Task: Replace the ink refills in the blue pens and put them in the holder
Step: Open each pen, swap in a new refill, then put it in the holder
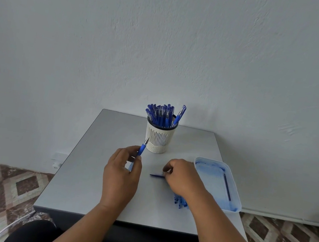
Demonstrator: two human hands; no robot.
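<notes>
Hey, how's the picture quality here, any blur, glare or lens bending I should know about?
Head view: soft, even light with no glare and only faint shadows under the hands; the left hand and its pen look slightly soft, as does the pile of refills; the wide lens bends the table edges outward; the holder reads clearly.

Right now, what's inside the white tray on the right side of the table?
One thin dark blue refill lies along the right side of the white tray, whose floor looks blue-tinted. The right hand covers its near-left corner, so anything there is hidden.
</notes>
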